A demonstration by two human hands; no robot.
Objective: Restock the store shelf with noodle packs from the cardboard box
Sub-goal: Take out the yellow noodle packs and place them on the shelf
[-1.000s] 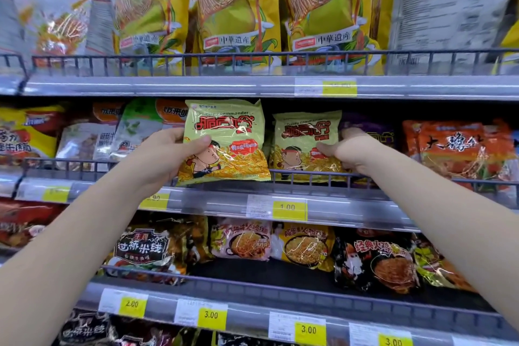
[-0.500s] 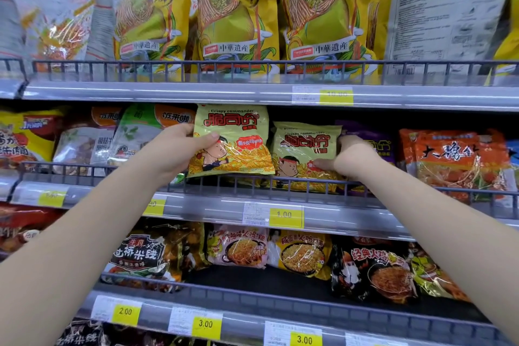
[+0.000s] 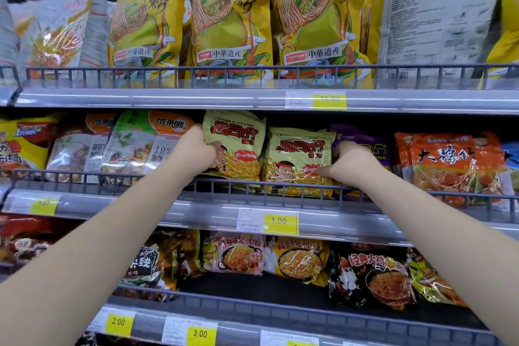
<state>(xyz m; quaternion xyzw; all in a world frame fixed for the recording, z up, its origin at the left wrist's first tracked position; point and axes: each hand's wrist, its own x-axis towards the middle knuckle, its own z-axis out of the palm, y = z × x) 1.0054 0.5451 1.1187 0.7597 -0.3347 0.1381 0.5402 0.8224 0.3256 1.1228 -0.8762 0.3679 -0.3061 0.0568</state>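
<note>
Both hands [image 3: 193,152] [image 3: 351,166] outstretched, gripping noodle packs [image 3: 239,146] [image 3: 298,159]

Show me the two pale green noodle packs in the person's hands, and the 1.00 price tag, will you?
left pack [image 3: 238,149]: head view, middle of its front.
right pack [image 3: 299,160]: head view, middle of its front.
1.00 tag [image 3: 279,220]: head view, its yellow half.

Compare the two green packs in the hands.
The left pack is held higher, its bottom about level with the rail; the right pack sits lower, behind the rail. The left hand grips the left pack's left edge; the right hand grips the right pack's right edge. Both share the same green design, upright, facing out.
</note>
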